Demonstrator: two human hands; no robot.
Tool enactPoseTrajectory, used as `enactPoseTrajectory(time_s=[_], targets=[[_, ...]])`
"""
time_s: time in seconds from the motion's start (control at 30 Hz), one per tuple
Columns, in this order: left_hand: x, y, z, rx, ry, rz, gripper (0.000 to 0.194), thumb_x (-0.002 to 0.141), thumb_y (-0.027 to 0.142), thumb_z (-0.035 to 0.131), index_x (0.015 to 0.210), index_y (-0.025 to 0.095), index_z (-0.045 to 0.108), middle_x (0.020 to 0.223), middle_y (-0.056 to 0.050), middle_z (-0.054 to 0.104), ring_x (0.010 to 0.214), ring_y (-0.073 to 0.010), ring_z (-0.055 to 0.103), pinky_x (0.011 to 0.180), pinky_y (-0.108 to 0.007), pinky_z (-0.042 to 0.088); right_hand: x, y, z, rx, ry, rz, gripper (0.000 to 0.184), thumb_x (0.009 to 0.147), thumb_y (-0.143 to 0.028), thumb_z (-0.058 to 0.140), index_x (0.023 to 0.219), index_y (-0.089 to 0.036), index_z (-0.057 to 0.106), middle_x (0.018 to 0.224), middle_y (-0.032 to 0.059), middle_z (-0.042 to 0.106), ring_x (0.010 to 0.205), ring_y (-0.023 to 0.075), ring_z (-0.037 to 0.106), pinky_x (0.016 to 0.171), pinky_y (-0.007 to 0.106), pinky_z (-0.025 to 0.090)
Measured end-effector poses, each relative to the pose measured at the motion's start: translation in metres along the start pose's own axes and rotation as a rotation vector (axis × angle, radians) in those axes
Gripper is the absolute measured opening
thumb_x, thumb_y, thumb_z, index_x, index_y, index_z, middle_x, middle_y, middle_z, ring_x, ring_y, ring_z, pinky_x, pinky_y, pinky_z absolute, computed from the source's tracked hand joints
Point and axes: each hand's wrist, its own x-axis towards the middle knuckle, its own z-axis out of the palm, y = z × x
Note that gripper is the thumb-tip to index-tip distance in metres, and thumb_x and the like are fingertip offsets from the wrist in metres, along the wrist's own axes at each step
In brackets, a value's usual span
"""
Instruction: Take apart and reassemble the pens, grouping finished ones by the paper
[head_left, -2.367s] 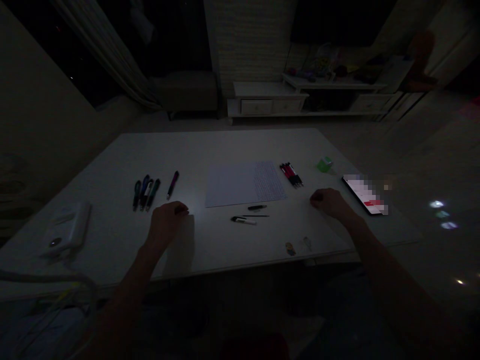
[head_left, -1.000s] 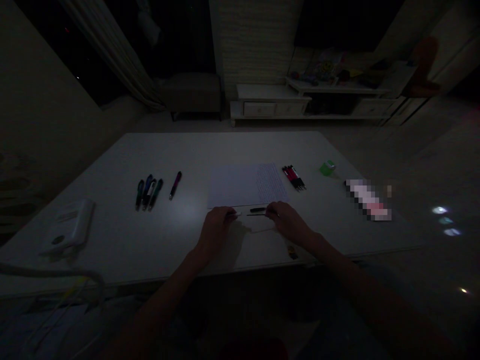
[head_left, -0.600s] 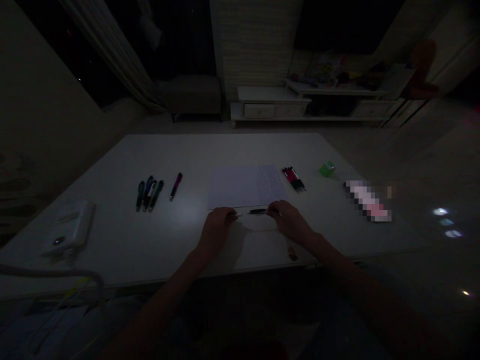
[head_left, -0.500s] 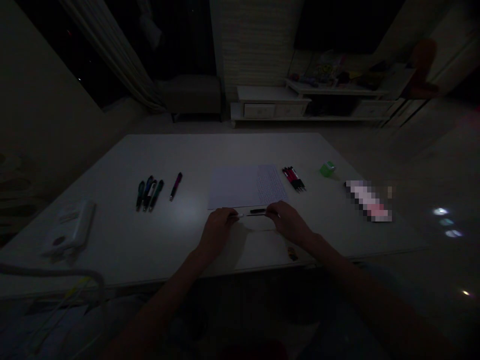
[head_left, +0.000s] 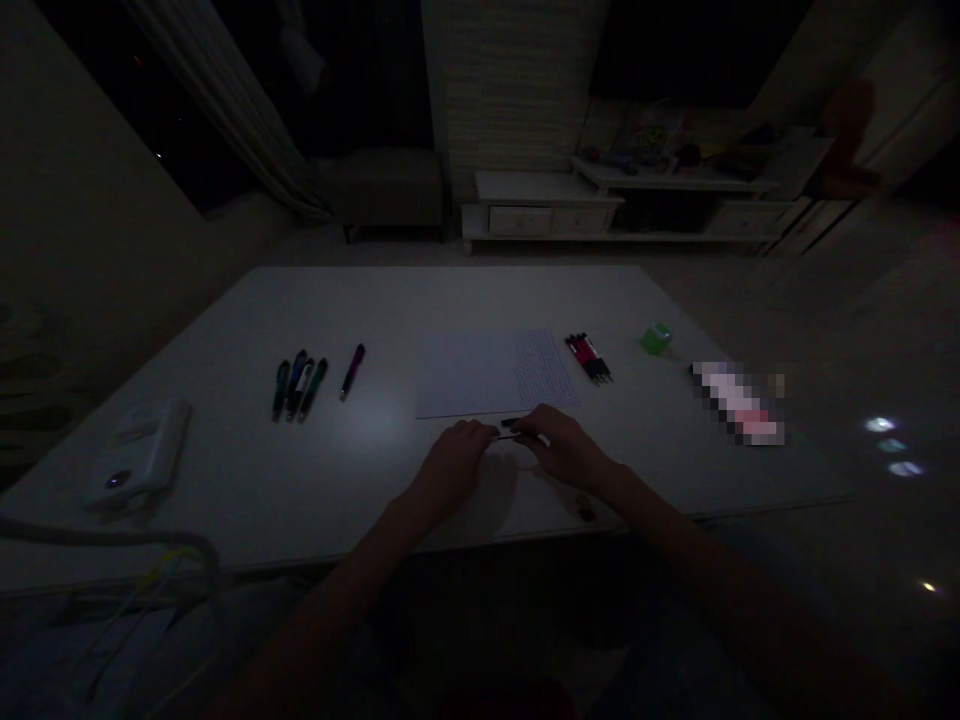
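My left hand (head_left: 457, 458) is closed, its fingertips pinching a small pale pen part that they now mostly hide. Opposite it, my right hand (head_left: 559, 442) pinches a thin dark pen refill (head_left: 507, 437), whose left end meets the left fingertips. Just behind the refill lies a short black pen piece (head_left: 510, 422), partly covered by my right fingers. Both hands are low over the white table, in front of a sheet of paper (head_left: 469, 375) with handwriting on its right part.
Several dark pens (head_left: 298, 388) and a purple pen (head_left: 352, 372) lie left. Red-and-black pens (head_left: 588, 358), a green cube-like item (head_left: 656, 339) and a blurred-out flat object (head_left: 739, 403) are right. A white box (head_left: 139, 452) stands far left; a small dark item (head_left: 585, 507) lies near the front edge.
My hands have come closer together, so less of the refill shows between them. The pale part in my left fingers has become mostly hidden, and my right hand covers more of the black piece.
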Motion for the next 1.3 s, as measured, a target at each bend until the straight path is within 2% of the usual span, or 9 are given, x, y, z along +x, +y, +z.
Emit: enactPoseTrajectory(time_s=[0.2, 0.4, 0.53, 0.63, 0.77, 0.93, 1.03, 1.13, 1.3], targets=[[0.006, 0.002, 0.002, 0.099, -0.018, -0.005, 0.018, 0.089, 0.025, 0.043, 0.104, 0.02, 0.052, 0.093, -0.006, 0.059, 0.089, -0.0196, 0.053, 0.078, -0.034, 0.041, 0.003, 0.0, 0.002, 0.082, 0.051, 0.054, 0.014, 0.08, -0.024, 0.057, 0.093, -0.02, 0.061, 0.083, 0.0058, 0.064, 0.077, 0.016, 0.059, 0.07, 0.03, 0.047], [0.007, 0.004, -0.002, 0.147, -0.059, -0.02, 0.015, 0.09, 0.022, 0.04, 0.098, 0.021, 0.052, 0.086, -0.004, 0.057, 0.081, -0.0185, 0.052, 0.07, -0.03, 0.039, 0.003, -0.003, 0.001, 0.159, 0.096, 0.155, 0.018, 0.078, -0.031, 0.061, 0.093, -0.021, 0.062, 0.081, 0.0031, 0.064, 0.073, 0.0144, 0.06, 0.068, 0.028, 0.047], [0.004, -0.009, -0.008, 0.087, 0.003, -0.135, 0.02, 0.092, 0.022, 0.032, 0.092, 0.02, 0.052, 0.085, -0.004, 0.056, 0.079, -0.0172, 0.052, 0.07, -0.028, 0.039, 0.003, 0.011, -0.01, 0.073, 0.121, 0.224, 0.018, 0.079, -0.032, 0.059, 0.092, -0.02, 0.063, 0.081, 0.0036, 0.062, 0.074, 0.0146, 0.058, 0.067, 0.028, 0.045], [0.0, -0.021, -0.011, 0.071, 0.07, -0.199, 0.023, 0.093, 0.024, 0.029, 0.093, 0.019, 0.052, 0.087, -0.005, 0.057, 0.082, -0.0177, 0.052, 0.073, -0.03, 0.039, -0.001, 0.026, -0.008, -0.052, 0.063, 0.215, 0.01, 0.078, -0.026, 0.06, 0.083, -0.018, 0.065, 0.079, 0.0043, 0.06, 0.079, 0.0158, 0.055, 0.072, 0.029, 0.044], [-0.005, -0.025, -0.01, 0.089, 0.043, -0.184, 0.024, 0.093, 0.026, 0.03, 0.094, 0.018, 0.053, 0.085, -0.005, 0.057, 0.082, -0.0183, 0.052, 0.073, -0.03, 0.039, -0.006, 0.034, 0.012, -0.104, -0.053, 0.207, 0.009, 0.077, -0.024, 0.061, 0.085, -0.019, 0.065, 0.086, 0.0053, 0.058, 0.086, 0.017, 0.052, 0.076, 0.03, 0.043], [-0.005, -0.019, -0.009, 0.115, 0.005, -0.161, 0.024, 0.093, 0.026, 0.029, 0.094, 0.019, 0.052, 0.085, -0.005, 0.056, 0.08, -0.0176, 0.052, 0.072, -0.029, 0.039, -0.001, 0.031, 0.025, -0.093, -0.068, 0.265, 0.004, 0.078, -0.02, 0.06, 0.078, -0.017, 0.063, 0.085, 0.0056, 0.057, 0.086, 0.0166, 0.052, 0.074, 0.029, 0.042], [-0.004, -0.018, -0.011, 0.146, -0.033, -0.163, 0.023, 0.093, 0.025, 0.03, 0.093, 0.019, 0.052, 0.084, -0.004, 0.055, 0.078, -0.017, 0.051, 0.07, -0.028, 0.037, 0.001, 0.025, 0.02, -0.052, -0.048, 0.314, 0.004, 0.079, -0.016, 0.057, 0.08, -0.016, 0.061, 0.082, 0.0054, 0.059, 0.081, 0.0162, 0.054, 0.072, 0.028, 0.041], [-0.003, -0.017, -0.011, 0.194, -0.064, -0.157, 0.022, 0.093, 0.024, 0.031, 0.092, 0.019, 0.053, 0.084, -0.004, 0.054, 0.078, -0.0169, 0.05, 0.07, -0.028, 0.036, 0.001, 0.017, 0.012, 0.1, 0.009, 0.357, 0.013, 0.081, -0.016, 0.051, 0.09, -0.017, 0.06, 0.077, 0.0029, 0.064, 0.071, 0.0136, 0.057, 0.067, 0.026, 0.042], [-0.003, -0.014, -0.009, 0.242, -0.084, -0.124, 0.02, 0.092, 0.024, 0.033, 0.092, 0.02, 0.052, 0.086, -0.004, 0.054, 0.078, -0.0175, 0.049, 0.07, -0.029, 0.036, 0.001, 0.008, 0.009, 0.201, 0.078, 0.289, 0.013, 0.08, -0.022, 0.055, 0.087, -0.018, 0.065, 0.083, 0.004, 0.067, 0.072, 0.0134, 0.058, 0.065, 0.025, 0.043]])
